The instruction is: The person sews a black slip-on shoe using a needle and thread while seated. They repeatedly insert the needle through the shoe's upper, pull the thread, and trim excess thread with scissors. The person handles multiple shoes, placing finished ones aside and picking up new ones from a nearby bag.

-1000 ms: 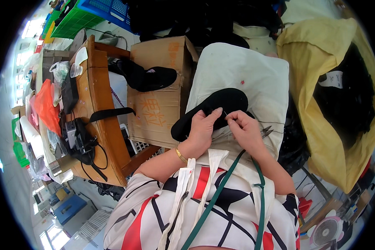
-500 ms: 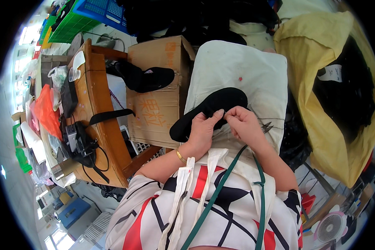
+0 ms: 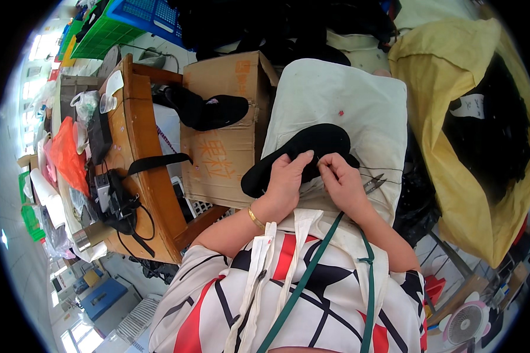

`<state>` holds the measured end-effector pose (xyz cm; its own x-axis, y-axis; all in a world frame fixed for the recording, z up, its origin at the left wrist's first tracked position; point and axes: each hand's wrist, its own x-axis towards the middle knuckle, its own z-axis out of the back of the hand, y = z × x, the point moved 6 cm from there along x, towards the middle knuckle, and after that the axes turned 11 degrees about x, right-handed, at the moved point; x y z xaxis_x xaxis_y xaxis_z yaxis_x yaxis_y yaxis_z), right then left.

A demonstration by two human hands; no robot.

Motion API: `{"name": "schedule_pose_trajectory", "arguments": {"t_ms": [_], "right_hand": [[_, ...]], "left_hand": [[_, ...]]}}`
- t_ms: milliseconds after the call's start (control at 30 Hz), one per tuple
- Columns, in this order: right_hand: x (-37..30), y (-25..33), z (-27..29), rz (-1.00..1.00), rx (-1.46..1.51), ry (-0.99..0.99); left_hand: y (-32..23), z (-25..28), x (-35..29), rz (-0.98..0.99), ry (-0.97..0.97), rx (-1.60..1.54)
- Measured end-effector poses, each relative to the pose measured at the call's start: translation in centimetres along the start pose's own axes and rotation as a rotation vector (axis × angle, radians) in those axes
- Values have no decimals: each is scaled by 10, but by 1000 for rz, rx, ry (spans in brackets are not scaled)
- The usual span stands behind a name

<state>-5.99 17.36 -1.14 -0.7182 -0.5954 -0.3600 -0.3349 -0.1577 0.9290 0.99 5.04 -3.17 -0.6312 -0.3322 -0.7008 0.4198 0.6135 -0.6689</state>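
Note:
A black cloth slipper (image 3: 327,138) lies slantwise on the white padded cloth (image 3: 335,88) in front of me. My left hand (image 3: 285,181) is closed on its near edge, thumb on top. Just right of the left thumb, my right hand (image 3: 340,181) pinches with thumb and forefinger at the slipper's near side. A tiny thin glint, perhaps a needle, shows by those fingertips, too small to be sure. Beside my right wrist lie metal scissors (image 3: 374,183), with dark thread strands around them on the cloth. Part of the slipper is hidden under my hands.
To the left, more black slippers (image 3: 221,112) rest on a cardboard box (image 3: 218,170) beside a wooden table (image 3: 150,206) with a black strap. A yellow sack (image 3: 441,65) of black items stands at the right. Black goods (image 3: 277,23) are heaped at the far side.
My right hand has drawn slightly down and right from the left thumb, its fingers still pinched. More of the scissors shows now. The slipper has hardly moved.

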Motion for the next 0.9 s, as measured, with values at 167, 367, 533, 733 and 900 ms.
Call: {"name": "schedule_pose_trajectory", "arguments": {"t_ms": [167,367,533,733,900], "right_hand": [[-1,-1,-2,49,-7,-14],[5,2,-7,66,-55,-54],[15,2,-7,-215,253,-54],[22,39,12,176,-379,-42],[18,42,7,354,-340,4]], "left_hand": [[-1,5,0,42,-42,40],[0,0,1,26,-3,2],[4,-3,3,-62,116,76],[12,-3,-3,-164,100,219],[19,-4,-6,-166,119,357]]}}
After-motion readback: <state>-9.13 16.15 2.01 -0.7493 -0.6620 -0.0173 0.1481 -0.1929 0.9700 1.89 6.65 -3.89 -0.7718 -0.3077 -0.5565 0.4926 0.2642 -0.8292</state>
